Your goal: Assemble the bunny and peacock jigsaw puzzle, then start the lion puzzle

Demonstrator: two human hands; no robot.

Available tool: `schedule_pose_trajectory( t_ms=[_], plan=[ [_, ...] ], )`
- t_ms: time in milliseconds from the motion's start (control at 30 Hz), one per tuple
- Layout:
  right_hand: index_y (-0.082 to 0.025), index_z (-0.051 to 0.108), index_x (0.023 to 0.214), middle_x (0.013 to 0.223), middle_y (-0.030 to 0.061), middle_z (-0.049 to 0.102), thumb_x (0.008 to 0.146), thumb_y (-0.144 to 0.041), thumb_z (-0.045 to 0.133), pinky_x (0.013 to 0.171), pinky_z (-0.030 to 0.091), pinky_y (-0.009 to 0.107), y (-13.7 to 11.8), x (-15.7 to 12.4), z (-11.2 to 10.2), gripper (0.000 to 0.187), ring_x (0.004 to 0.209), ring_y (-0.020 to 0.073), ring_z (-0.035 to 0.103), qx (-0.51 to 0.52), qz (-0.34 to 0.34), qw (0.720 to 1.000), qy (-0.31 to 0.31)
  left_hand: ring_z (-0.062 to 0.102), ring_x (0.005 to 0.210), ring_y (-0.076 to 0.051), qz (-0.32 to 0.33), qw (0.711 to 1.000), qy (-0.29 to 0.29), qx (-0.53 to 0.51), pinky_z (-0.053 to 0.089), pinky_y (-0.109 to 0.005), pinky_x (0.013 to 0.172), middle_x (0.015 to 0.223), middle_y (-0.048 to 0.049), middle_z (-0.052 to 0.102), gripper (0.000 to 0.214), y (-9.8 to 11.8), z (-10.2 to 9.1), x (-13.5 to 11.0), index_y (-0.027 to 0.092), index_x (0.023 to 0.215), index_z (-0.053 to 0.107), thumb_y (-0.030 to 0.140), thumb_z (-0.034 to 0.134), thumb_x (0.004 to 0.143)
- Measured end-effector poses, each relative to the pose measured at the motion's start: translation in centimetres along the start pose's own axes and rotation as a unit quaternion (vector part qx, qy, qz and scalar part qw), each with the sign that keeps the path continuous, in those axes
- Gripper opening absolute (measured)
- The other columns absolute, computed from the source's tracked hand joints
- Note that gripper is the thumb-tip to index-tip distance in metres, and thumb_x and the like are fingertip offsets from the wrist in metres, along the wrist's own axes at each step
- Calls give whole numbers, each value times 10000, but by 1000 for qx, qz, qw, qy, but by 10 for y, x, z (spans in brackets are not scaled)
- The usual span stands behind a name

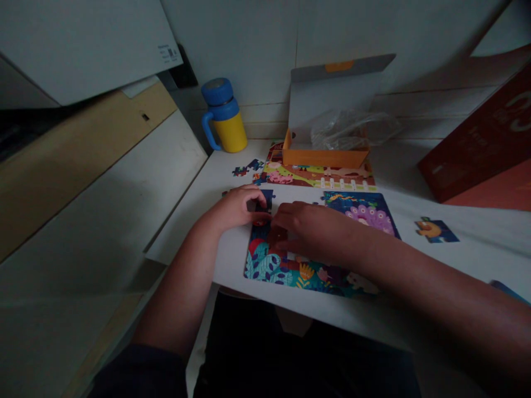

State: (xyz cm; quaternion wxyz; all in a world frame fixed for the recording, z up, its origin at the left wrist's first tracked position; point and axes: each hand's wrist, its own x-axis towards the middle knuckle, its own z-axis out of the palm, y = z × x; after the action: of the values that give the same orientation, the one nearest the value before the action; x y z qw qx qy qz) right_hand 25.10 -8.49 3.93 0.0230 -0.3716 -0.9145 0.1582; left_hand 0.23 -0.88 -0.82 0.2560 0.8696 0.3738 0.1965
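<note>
A partly joined jigsaw puzzle [269, 271] with dark blue, teal and purple artwork lies on the white table. At its upper left edge, my left hand [240, 207] curls its thumb and fingers around a dark blue puzzle piece [267, 197]. My right hand [309, 228] reaches across the puzzle with its fingers bent down onto the left side, close to the left thumb. Whatever lies under those right fingertips is hidden. Loose puzzle pieces [240, 171] lie beyond the left hand. Another loose piece with an orange shape [436, 229] lies to the right.
An open orange box [326, 158] with clear plastic inside stands on a colourful picture sheet [282, 176]. Behind on the left is a blue and yellow mug [230, 130]. A red box [477, 132] stands at the right, and large white boxes [124, 182] border the left.
</note>
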Motion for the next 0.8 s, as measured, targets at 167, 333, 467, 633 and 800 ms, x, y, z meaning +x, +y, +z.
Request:
schedule_pose_trajectory(
  t_ms=[167, 333, 467, 633, 800],
  plan=[
    [-206, 776, 1105, 1229, 115, 722, 937, -334, 818, 828, 516, 354, -11, -3, 7, 216, 1028, 259, 689, 15, -46, 999, -19, 684, 962, -232, -2, 1000, -13, -12, 530, -368, 887, 1007, -43, 717, 202, -1, 1, 0, 243, 878, 736, 321, 913, 818],
    [-241, 792, 1149, 1303, 103, 706, 945, -321, 801, 870, 528, 388, -7, -2, 17, 220, 1074, 275, 683, 6, -81, 997, -16, 686, 962, -223, 3, 1000, -11, -14, 536, -369, 902, 1010, -42, 718, 186, 0, 0, -1, 243, 884, 734, 284, 907, 831],
    [-229, 801, 1148, 1259, 104, 717, 946, -278, 794, 902, 534, 383, -8, -1, 17, 207, 1097, 271, 684, 15, -79, 996, -27, 684, 946, -214, 22, 1000, -7, -16, 528, -357, 877, 998, -37, 716, 187, -3, 1, 0, 232, 890, 733, 267, 909, 838],
    [-185, 818, 1068, 1186, 117, 740, 900, -181, 825, 933, 533, 366, -9, 4, 14, 167, 1104, 264, 693, 42, -90, 993, -56, 675, 940, -208, 27, 1000, -10, -10, 521, -350, 874, 1003, -41, 715, 190, -7, 2, 0, 219, 899, 736, 301, 904, 862],
    [-172, 822, 960, 1103, 122, 777, 933, -102, 744, 877, 541, 331, -9, 7, 21, 108, 984, 226, 719, 0, -106, 991, -77, 676, 942, -210, 11, 1000, -6, -11, 521, -342, 862, 1006, -43, 722, 208, -3, 3, -2, 223, 894, 745, 393, 865, 903]
  ],
)
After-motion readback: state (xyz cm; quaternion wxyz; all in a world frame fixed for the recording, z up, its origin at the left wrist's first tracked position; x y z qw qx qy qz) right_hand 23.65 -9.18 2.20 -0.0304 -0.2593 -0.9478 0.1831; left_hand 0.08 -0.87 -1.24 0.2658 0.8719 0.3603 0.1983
